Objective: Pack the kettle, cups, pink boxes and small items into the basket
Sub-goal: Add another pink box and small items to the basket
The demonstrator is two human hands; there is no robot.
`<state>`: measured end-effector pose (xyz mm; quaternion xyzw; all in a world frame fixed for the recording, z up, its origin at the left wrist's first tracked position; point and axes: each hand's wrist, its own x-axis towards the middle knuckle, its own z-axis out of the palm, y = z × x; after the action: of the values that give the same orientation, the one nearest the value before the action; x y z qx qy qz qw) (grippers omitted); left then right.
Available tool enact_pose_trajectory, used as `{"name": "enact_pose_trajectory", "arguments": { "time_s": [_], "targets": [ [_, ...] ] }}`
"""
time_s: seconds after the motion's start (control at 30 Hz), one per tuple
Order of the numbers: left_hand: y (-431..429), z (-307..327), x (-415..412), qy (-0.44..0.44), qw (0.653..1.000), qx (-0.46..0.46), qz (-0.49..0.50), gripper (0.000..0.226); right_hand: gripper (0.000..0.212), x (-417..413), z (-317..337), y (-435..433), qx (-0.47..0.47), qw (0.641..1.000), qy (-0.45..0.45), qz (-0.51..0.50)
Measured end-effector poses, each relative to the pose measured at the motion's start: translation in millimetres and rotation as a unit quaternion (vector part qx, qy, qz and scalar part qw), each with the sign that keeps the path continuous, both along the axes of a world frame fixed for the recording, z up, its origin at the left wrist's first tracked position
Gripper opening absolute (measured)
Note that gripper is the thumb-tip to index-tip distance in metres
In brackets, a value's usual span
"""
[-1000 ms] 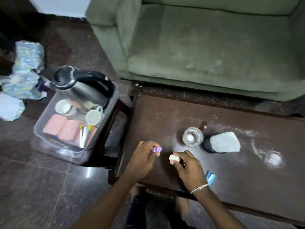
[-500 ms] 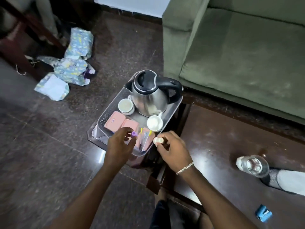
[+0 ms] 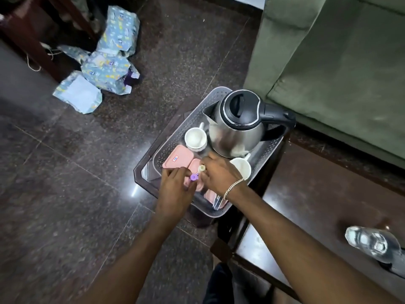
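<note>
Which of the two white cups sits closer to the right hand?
The cup at the basket's right side, beside the right hand; the other cup stands left of the kettle.

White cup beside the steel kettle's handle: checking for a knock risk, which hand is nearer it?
Right. The right hand sits against the white cup on its left; the left hand is farther left, beyond it.

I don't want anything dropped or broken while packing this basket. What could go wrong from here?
The left hand pinches a small purple item and the right hand a small cream item above the pink boxes; let go there, they might roll off the lids into gaps. The right hand sits close to a white cup, so a careless pull back could knock it. The kettle already crowds the basket, leaving little room.
</note>
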<state>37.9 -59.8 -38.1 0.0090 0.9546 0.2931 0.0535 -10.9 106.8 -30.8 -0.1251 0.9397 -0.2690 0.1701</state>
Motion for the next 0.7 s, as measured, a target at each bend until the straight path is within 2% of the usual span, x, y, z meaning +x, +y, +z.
{"name": "enact_pose_trajectory", "arguments": {
  "time_s": [0.1,0.2,0.33,0.5,0.7],
  "targets": [
    [-4.1,-1.7,0.2,0.001,1.000,-0.013,-0.016,0.019,0.034,-1.9,-2.8,-4.1,-0.008,1.000,0.000,0.006],
    [-5.6,2.9,-0.9,0.014,0.999,-0.019,-0.040,0.035,0.051,1.6,0.4,0.2,-0.040,0.999,0.002,-0.011],
    [-0.4,16.1,-2.4,0.053,0.994,-0.011,-0.097,0.052,0.041,18.1,9.4,16.8,-0.085,0.993,0.033,-0.070],
    [24.4,25.8,-2.0,0.107,0.979,0.015,-0.171,0.047,0.040,56.6,17.4,50.6,-0.123,0.979,0.085,-0.138],
    [80.9,27.8,16.7,0.046,0.971,0.051,-0.229,0.051,0.047,113.3,17.9,111.3,-0.123,0.968,0.072,-0.205]
  ]
}}
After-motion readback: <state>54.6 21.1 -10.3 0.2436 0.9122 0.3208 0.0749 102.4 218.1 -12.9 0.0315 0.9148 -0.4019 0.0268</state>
